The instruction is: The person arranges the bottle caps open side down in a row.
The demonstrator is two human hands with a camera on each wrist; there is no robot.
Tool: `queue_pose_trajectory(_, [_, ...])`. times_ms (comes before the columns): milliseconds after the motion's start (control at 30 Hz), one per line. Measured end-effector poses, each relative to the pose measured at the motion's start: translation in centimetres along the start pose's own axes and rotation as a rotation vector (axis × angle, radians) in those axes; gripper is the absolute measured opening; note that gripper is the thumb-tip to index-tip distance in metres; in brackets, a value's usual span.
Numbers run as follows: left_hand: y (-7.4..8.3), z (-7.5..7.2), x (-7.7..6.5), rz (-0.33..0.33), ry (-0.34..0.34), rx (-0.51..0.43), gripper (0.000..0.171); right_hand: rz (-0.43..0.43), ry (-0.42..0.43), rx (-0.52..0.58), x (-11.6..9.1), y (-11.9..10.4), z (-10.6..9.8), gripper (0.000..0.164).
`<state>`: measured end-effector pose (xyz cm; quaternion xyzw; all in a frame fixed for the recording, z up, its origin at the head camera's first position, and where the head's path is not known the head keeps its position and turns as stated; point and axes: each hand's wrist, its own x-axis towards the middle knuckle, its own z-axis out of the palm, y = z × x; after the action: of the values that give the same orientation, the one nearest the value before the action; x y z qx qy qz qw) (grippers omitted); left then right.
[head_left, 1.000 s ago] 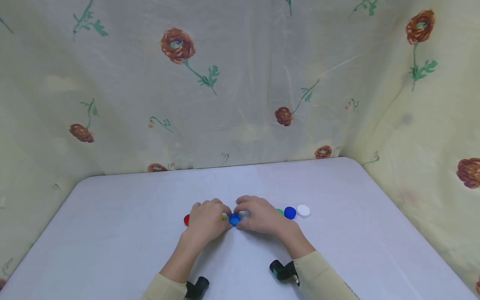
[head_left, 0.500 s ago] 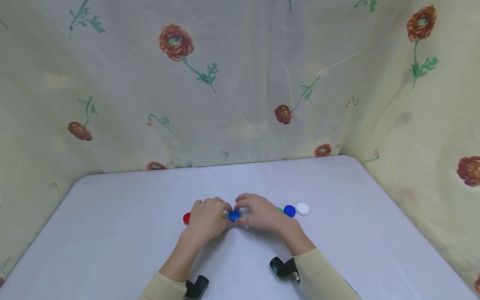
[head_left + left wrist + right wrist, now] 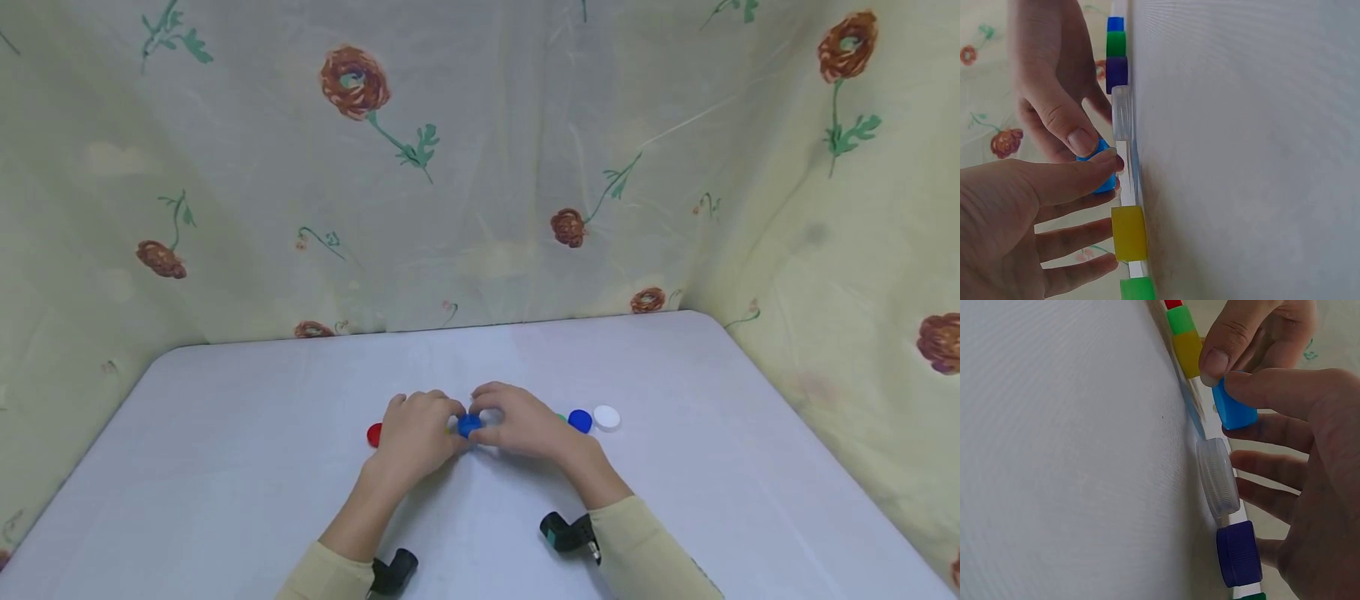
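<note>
A light blue bottle cap (image 3: 469, 426) is held between both hands in the head view. My left hand (image 3: 418, 429) pinches its left side with thumb and fingers. From the right, my right hand (image 3: 522, 422) pinches the same cap. Both wrist views show the blue cap (image 3: 1235, 407) tilted and raised off the white table. Beside my left fingers stands a yellow cap (image 3: 1129, 233), with a green cap (image 3: 1138, 289) beyond it. A clear ribbed cap (image 3: 1217, 475) and a purple cap (image 3: 1239, 553) stand by my right fingers.
The caps form a row across the white table (image 3: 247, 467). A red cap (image 3: 373, 435) shows at the left end; a dark blue cap (image 3: 580, 421) and a white cap (image 3: 607, 418) lie at the right. Flowered curtain (image 3: 480, 167) hangs behind the table.
The light blue cap has risen slightly and tilted between the hands; its hollow side showed more a second ago. Both hands have shifted only a little. The other caps stay in place.
</note>
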<state>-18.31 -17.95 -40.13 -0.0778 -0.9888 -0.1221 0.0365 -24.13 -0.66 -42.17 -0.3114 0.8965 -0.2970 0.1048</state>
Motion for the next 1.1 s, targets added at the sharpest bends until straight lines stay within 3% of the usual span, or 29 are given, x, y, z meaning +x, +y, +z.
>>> queue_pose_trajectory(267, [0.09, -0.13, 0.15, -0.008, 0.008, 0.039, 0.033, 0.019, 0.01, 0.046, -0.01, -0.16, -0.15, 0.023])
queue_pose_trajectory(600, [0.32, -0.16, 0.04, -0.004, 0.038, 0.059, 0.025, 0.032, -0.004, 0.095, -0.02, -0.21, -0.4, 0.031])
queue_pose_trajectory(967, [0.11, 0.16, -0.08, -0.029, -0.004, 0.041, 0.026, -0.008, 0.028, 0.04, 0.0, -0.38, -0.53, 0.03])
queue_pose_trajectory(1100, [0.04, 0.26, -0.1, -0.019, -0.01, 0.045, 0.025, -0.04, 0.04, -0.057, 0.04, -0.53, -0.58, 0.027])
